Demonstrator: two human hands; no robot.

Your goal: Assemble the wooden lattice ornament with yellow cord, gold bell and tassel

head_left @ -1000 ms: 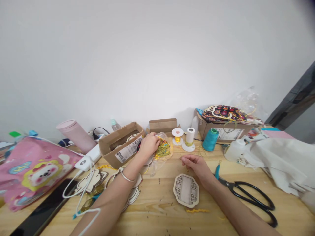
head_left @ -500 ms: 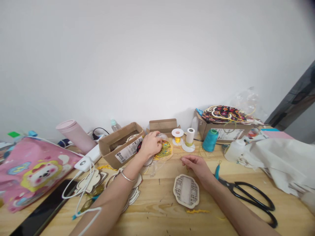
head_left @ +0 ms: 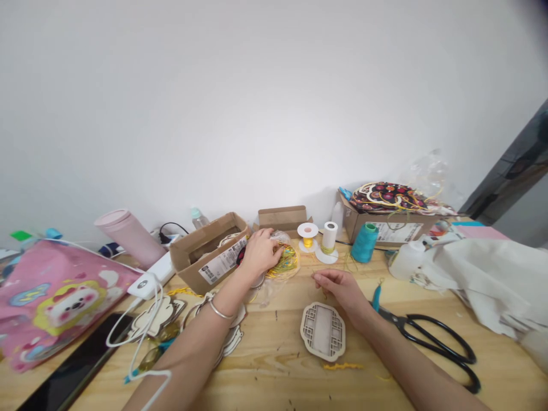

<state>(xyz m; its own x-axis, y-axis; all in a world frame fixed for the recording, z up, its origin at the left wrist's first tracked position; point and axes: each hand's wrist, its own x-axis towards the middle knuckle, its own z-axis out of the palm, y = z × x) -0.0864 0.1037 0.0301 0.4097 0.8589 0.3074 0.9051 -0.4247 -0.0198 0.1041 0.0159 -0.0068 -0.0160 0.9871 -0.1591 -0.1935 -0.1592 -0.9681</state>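
Observation:
My left hand (head_left: pixel 260 255) grips the edge of a clear plastic bag (head_left: pixel 278 240) holding a tangle of yellow and gold cord (head_left: pixel 286 261), next to a cardboard box (head_left: pixel 209 255). A silver bangle (head_left: pixel 219 311) circles that wrist. My right hand (head_left: pixel 338 288) hovers over the table behind a lattice-cut wooden plaque (head_left: pixel 322 331), with thumb and fingertips drawn together. Any fine thread there is too thin to tell. Just right of that hand lies a teal tassel (head_left: pixel 375 299), beside black-handled scissors (head_left: pixel 428 342).
Along the back stand a yellow thread spool (head_left: pixel 307 235), a white spool (head_left: pixel 329 240) and a teal thread cone (head_left: pixel 363 244). Wooden cut-outs (head_left: pixel 156 318) lie under my left forearm. A pink bag (head_left: pixel 55 302) sits left, white cloth (head_left: pixel 488 285) right.
My left hand stays at the bag while its fingers shift slightly among the plastic and cord. My right hand barely moves. The whole view drifts a little.

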